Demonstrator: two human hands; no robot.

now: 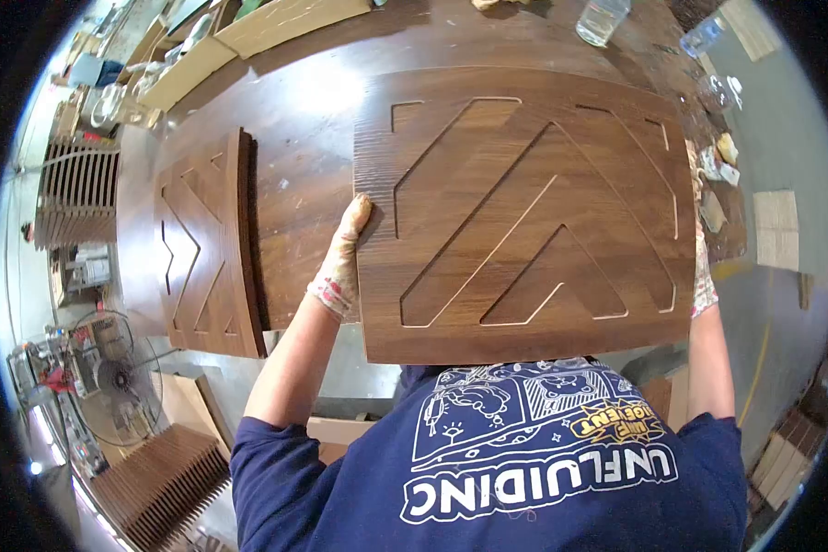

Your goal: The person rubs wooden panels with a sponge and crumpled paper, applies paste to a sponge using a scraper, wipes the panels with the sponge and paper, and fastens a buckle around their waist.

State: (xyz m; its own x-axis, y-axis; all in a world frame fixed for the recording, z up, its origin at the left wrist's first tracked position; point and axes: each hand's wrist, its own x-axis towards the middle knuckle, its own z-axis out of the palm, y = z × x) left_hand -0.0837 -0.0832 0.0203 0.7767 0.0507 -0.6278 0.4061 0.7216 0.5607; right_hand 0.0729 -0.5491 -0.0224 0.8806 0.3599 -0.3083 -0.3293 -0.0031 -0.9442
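A brown wood-grain panel (524, 212) with carved diagonal and chevron grooves is held up in front of my chest, above the table. My left hand (350, 241), in a stained glove with a patterned cuff, grips its left edge, the thumb along the front rim. At the right edge is my right hand (702, 271), gloved too; its fingers are mostly hidden by the panel, though it appears to hold that edge. To the left, a small stack of similar grooved panels (202, 248) lies on the brown table (304, 184).
Clear bottles (603, 20) stand at the table's far side. A cardboard strip (276, 26) lines the far left edge. Racked brown panels (161, 483) and a fan (120, 377) stand on the floor at left. Scraps and a cup (719, 92) lie along the right edge.
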